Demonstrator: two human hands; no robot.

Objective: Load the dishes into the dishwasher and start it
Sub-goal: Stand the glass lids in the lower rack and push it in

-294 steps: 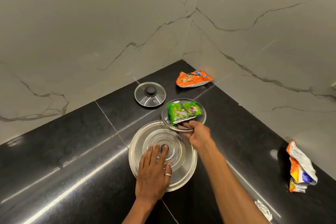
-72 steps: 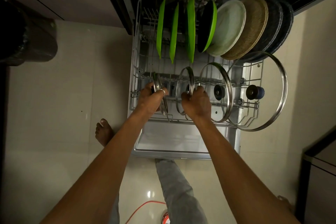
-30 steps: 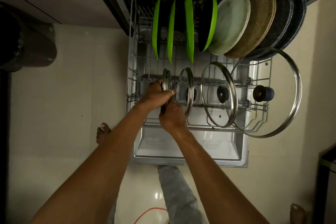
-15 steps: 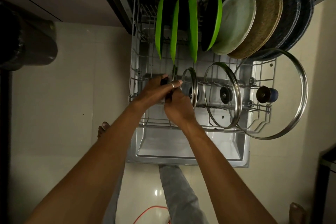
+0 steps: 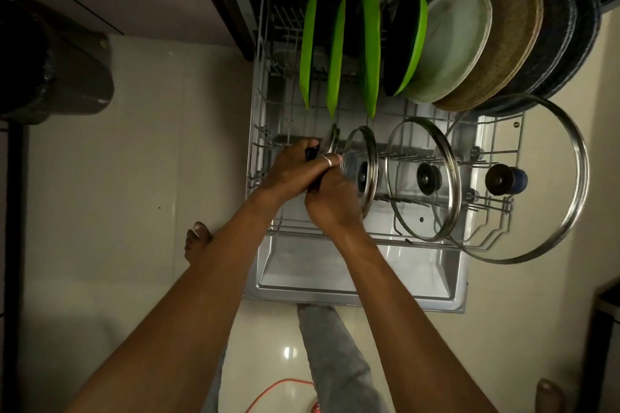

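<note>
From the head camera, your left hand [image 5: 290, 171] is wrapped over the dark knob [image 5: 310, 154] of the small lid [image 5: 332, 141]. Thumb and ringed finger curl round the knob, so that hand holds the lid. Your right hand [image 5: 330, 203] sits just beneath, touching the left, with its back to the camera. Its fingers are tucked out of sight, so you cannot tell whether it pinches the lid's lower rim or only steadies it.

The lid stands on edge at the left end of the lower rack [image 5: 256, 131], and only its upper rim shows just past your fingers. Its face runs front to back, parallel to the second lid [image 5: 359, 151], which stands just right of the grip by your right knuckles. The green plates [image 5: 335, 54] stand beyond the grip, further back.

I judge the move turns on this: the slot lies straight below the grip, and your left hand is the nearer, carrying one. Lean right and the rim could strike its neighbour.
</note>
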